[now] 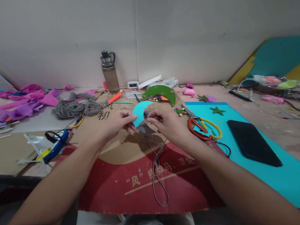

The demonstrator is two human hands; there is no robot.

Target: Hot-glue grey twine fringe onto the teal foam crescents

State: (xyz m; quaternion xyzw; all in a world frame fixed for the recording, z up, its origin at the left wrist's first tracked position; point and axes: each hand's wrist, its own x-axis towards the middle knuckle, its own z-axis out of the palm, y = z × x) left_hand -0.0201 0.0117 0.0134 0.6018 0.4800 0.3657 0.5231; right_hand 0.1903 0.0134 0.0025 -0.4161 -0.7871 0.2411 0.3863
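A bright turquoise crescent cutout (140, 111) is held up over the cardboard sheet (106, 154). My left hand (125, 121) pinches its lower left edge between thumb and fingers. Just to the right, my right hand (163, 123) is closed in a pinch close to the crescent's inner edge; what its fingertips hold is too small to make out. Below both hands, a thin grey cord (155, 181) hangs in a long loop over the cardboard's red printed part. Behind them stands a green crescent (160, 90) with small dots on it.
Scissors (202, 128) and a black phone (253, 142) lie on a turquoise sheet at the right. Left are a grey cord bundle (77, 105), an orange-handled cutter (114, 98) and a blue glue gun (57, 145). A bottle (110, 75) stands by the wall.
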